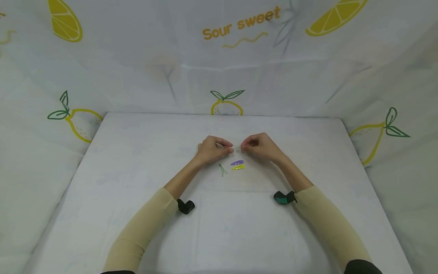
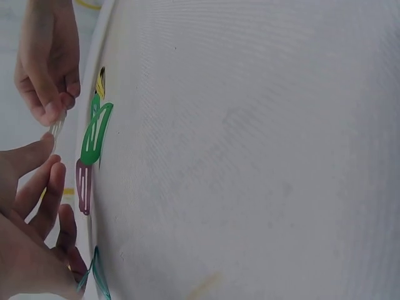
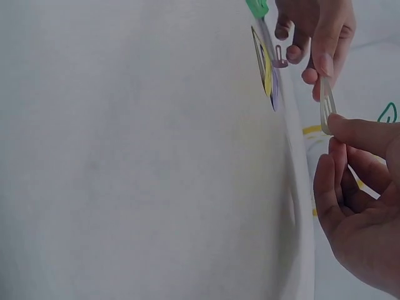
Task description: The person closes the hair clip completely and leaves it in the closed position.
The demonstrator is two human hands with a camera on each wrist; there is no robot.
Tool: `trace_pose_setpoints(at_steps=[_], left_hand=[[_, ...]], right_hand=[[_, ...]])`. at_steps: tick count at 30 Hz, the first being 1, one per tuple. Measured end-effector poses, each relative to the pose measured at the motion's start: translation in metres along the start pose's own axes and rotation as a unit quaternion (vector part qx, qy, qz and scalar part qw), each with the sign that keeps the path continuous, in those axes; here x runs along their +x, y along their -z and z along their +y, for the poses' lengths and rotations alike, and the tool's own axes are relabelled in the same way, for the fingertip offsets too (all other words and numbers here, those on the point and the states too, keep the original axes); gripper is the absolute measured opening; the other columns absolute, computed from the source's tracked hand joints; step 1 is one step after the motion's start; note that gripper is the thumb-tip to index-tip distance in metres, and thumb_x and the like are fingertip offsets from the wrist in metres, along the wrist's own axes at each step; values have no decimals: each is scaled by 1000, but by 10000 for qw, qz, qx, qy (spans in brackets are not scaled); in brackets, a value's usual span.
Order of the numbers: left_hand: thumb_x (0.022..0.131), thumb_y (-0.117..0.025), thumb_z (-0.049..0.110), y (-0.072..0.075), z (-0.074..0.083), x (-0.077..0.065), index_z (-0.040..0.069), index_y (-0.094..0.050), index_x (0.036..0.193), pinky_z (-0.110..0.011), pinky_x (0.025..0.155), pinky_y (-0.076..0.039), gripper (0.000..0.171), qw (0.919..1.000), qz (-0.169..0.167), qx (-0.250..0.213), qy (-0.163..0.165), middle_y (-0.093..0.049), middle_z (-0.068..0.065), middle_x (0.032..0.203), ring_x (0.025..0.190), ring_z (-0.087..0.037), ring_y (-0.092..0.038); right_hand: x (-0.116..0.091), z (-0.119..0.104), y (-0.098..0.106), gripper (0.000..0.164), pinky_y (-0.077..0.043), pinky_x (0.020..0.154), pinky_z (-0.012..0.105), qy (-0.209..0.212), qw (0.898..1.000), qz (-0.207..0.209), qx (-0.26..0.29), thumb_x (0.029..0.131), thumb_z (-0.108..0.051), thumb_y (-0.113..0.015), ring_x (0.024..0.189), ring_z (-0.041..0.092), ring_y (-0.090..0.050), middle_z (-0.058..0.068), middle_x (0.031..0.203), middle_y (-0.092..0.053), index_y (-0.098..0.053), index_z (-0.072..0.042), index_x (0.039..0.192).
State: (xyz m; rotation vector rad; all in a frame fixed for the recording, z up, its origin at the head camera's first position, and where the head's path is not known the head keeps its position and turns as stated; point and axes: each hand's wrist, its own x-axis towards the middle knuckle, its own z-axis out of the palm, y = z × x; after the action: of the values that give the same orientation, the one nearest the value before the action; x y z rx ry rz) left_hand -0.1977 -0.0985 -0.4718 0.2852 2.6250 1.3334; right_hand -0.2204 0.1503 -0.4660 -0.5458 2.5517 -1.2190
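Note:
Between both hands a pale, whitish snap hair clip point(image 3: 327, 107) is stretched lengthwise, one end in each hand. My left hand point(image 1: 213, 149) pinches one end with thumb and fingers. The opposite end is pinched by my right hand point(image 1: 261, 147). In the head view, a purple snap hair clip point(image 1: 237, 162) and a yellow one point(image 1: 238, 167) lie side by side on the table just below the hands. A thin-looking green hair clip point(image 1: 221, 170) lies to their left. From the left wrist, a green clip point(image 2: 97, 134) and a mauve clip point(image 2: 84, 187) show near the table edge.
A white-covered table point(image 1: 232, 228) spreads beneath the arms. White curtains printed with lemons point(image 1: 227, 108) and lettering hang behind it and at both sides. Dark wrist devices sit by the left sleeve point(image 1: 140, 228) and the right sleeve point(image 1: 332, 224).

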Motion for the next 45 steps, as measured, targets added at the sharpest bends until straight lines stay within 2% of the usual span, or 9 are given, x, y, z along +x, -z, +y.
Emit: trace_pose_setpoints(at_steps=[2, 5, 8, 10, 18, 27, 33, 38, 45], left_hand=[[95, -82, 34, 1, 1, -1, 22, -86, 113, -61, 109, -37, 22, 10000, -23, 10, -47, -83, 3, 104, 94, -18, -66], [96, -83, 34, 3, 1, -3, 22, -86, 113, -43, 90, -45, 21, 9999, -93, -41, -114, -81, 3, 106, 74, -14, -57], [96, -83, 32, 4, 1, -4, 21, -86, 112, -29, 68, -43, 19, 9996, -172, -126, -193, -81, 2, 107, 67, -10, -52], [96, -83, 31, 4, 0, -5, 19, -86, 111, -24, 64, -40, 18, 9992, -194, -164, -297, -81, 0, 107, 67, -10, -52], [99, -81, 26, 5, 1, -10, 15, -86, 108, -25, 74, -44, 15, 9971, -79, -162, -739, -82, -3, 106, 78, -15, -58], [100, -79, 19, 6, -1, -15, 9, -84, 106, -27, 86, -46, 13, 9937, -14, -38, -1119, -82, -8, 106, 90, -21, -64], [100, -79, 17, 7, -2, -17, 8, -83, 104, -29, 89, -44, 11, 9910, -96, -106, -1331, -83, -9, 108, 89, -19, -63], [100, -78, 17, 8, -3, -18, 8, -83, 103, -30, 91, -45, 11, 9900, -129, -196, -1388, -82, -9, 106, 91, -18, -64], [99, -78, 14, 6, -6, -19, 5, -83, 103, -26, 85, -46, 11, 9922, -53, -309, -1207, -82, -11, 105, 90, -20, -64]], right_hand=[[-2, -2, 1, 10, -52, 77, 18, 77, 10000, 28, 45, 101, -7, -74, 84, 14, -64, 13, 97, -79, -81, -1, 103], [-5, -5, 2, 10, -51, 75, 17, 117, 9998, 65, 149, 101, -9, -75, 82, 14, -63, 14, 96, -78, -81, -2, 103], [-8, -7, 2, 11, -50, 73, 18, 157, 9996, 112, 207, 101, -11, -76, 81, 16, -61, 13, 94, -76, -81, -3, 103], [-10, -8, 2, 11, -50, 73, 18, 177, 9994, 154, 242, 101, -12, -76, 80, 17, -61, 13, 94, -75, -81, -3, 103], [-15, -11, 2, 14, -53, 77, 17, 229, 9990, 215, 309, 102, -15, -76, 86, 18, -64, 11, 100, -77, -81, -4, 108], [-20, -12, 1, 19, -53, 88, 12, 554, 9976, -138, 380, 106, -10, -71, 103, 27, -68, 20, 116, -79, -78, 3, 117], [-22, -16, 0, 17, -51, 90, 10, 624, 9967, -276, 429, 106, -7, -68, 107, 29, -66, 20, 117, -76, -75, 3, 118], [-23, -18, -1, 15, -51, 90, 13, 730, 9959, -334, 408, 106, -6, -67, 105, 27, -63, 20, 115, -75, -74, 4, 115], [-22, -18, -4, 14, -53, 87, 14, 786, 9960, -271, 340, 106, -6, -68, 101, 25, -63, 19, 113, -76, -75, 4, 113]])
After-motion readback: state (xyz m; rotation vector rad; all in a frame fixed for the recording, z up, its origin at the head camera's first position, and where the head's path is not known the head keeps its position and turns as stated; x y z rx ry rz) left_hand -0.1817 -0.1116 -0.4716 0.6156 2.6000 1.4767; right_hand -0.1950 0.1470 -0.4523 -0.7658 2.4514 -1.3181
